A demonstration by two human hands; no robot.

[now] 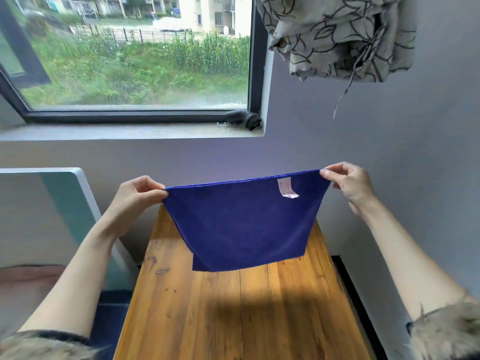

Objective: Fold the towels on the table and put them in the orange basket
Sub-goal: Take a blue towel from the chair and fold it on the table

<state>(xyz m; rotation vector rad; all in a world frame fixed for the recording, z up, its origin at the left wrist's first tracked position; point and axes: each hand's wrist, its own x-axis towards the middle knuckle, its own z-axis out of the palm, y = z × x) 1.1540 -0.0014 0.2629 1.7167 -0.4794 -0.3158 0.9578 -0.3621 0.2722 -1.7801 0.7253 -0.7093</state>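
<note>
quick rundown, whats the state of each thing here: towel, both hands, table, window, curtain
towel: blue, held up by its top corners, hanging over the table, white tag showing
left hand: pinches the towel's left top corner
right hand: pinches the towel's right top corner
table: wooden, the towel's shadow on it
window: whether shut or open cannot be told
curtain: bunched up high

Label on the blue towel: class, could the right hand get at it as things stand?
Probably not yet. The label hangs close to the right hand, with nothing between them, but that hand is pinching the towel corner, as the left hand pinches the other. It would have to let go first.
</note>
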